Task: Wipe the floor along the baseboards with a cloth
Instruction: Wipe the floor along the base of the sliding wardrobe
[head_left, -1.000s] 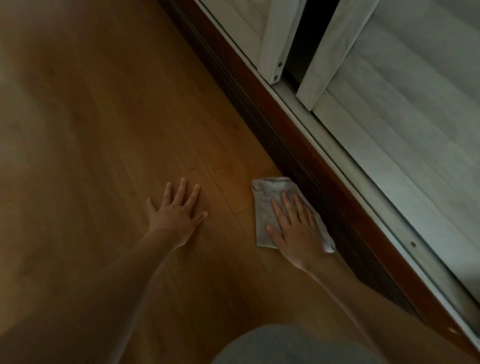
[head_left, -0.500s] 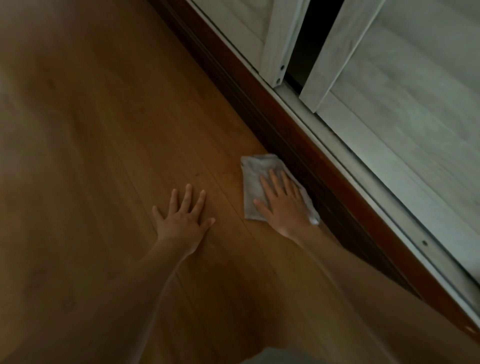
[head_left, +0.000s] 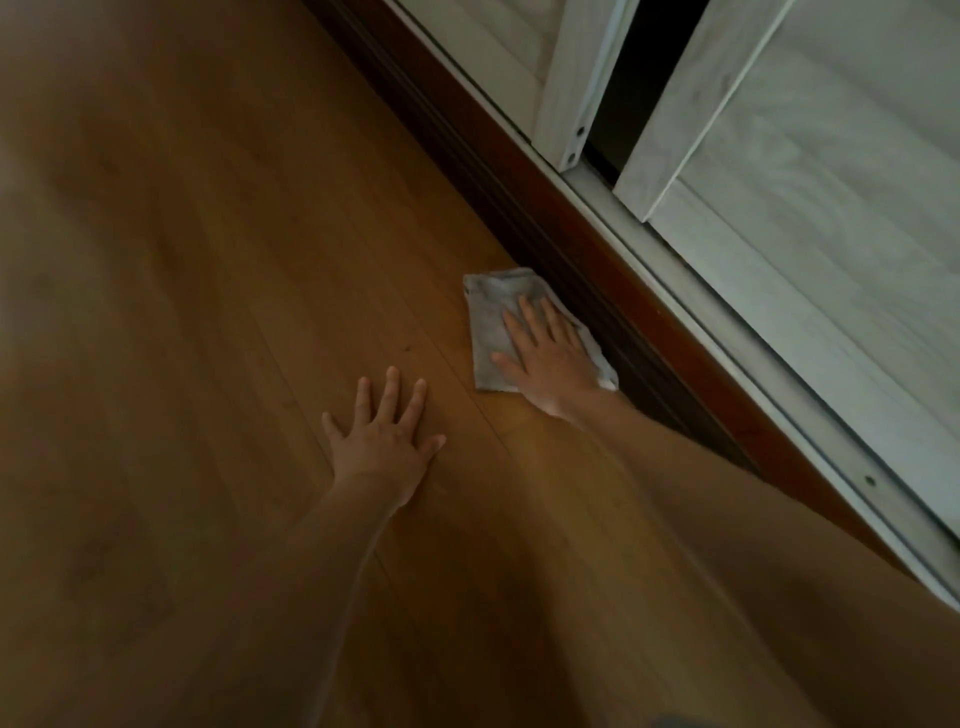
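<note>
Both hands lie flat with fingers straight, grasping nothing: the right hand (head_left: 548, 358) presses the grey cloth (head_left: 491, 332) onto the wooden floor (head_left: 234, 260) just beside the dark baseboard (head_left: 524, 208), evidently to reach the edge strip, while the left hand (head_left: 382, 441) apparently props the body.

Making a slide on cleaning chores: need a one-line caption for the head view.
Right hand presses a grey cloth flat beside the baseboard; left hand braces on the wooden floor.
</note>
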